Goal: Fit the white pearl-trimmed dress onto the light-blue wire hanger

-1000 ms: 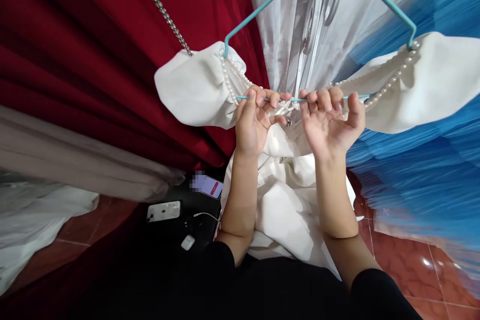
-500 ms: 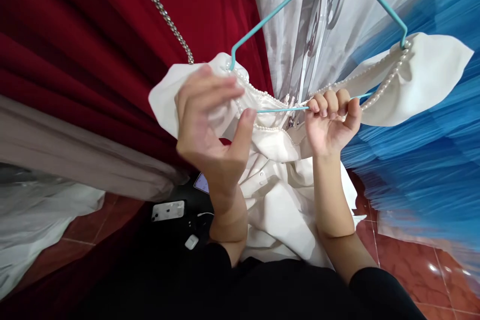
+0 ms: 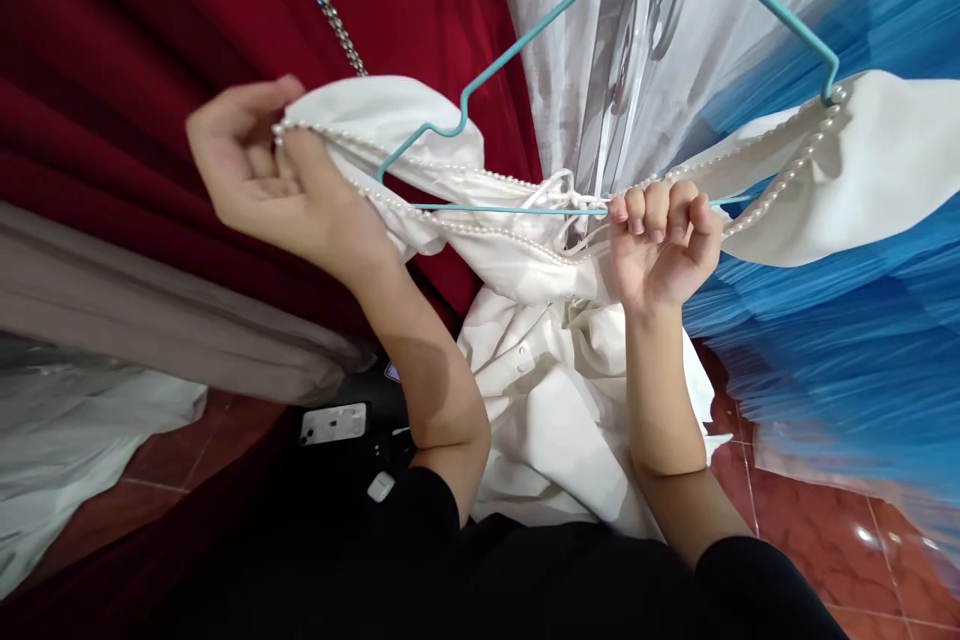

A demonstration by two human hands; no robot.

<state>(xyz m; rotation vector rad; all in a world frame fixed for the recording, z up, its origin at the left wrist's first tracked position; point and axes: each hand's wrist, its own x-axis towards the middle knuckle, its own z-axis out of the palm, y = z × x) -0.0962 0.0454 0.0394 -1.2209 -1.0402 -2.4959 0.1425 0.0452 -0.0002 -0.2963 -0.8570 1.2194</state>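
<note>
A white dress [image 3: 540,390] with pearl-trimmed neckline edges hangs about a teal hanger [image 3: 555,15]. My left hand [image 3: 262,165] is closed on the dress's left shoulder end, pinching the beaded edge and stretching it out past the hanger. My right hand [image 3: 664,235] has its fingers wrapped over the hanger's lower bar, close to the right sleeve. On the right, the pearl trim lies over the hanger's shoulder notch. At the left, the hanger's end sits inside the stretched neckline. Thin white cords [image 3: 562,195] cluster behind the bar at the middle.
A red curtain [image 3: 420,10] and a beaded chain [image 3: 322,0] are at the left, blue tulle [image 3: 840,300] at the right. White fabric and a pale metal frame [image 3: 634,50] stand behind. A phone [image 3: 334,424] and a small white case [image 3: 381,487] lie on a dark surface.
My left hand has moved left and drawn the dress's left shoulder outward, off the hanger's left notch. It has closed on the beaded edge. My right hand has stayed on the bar.
</note>
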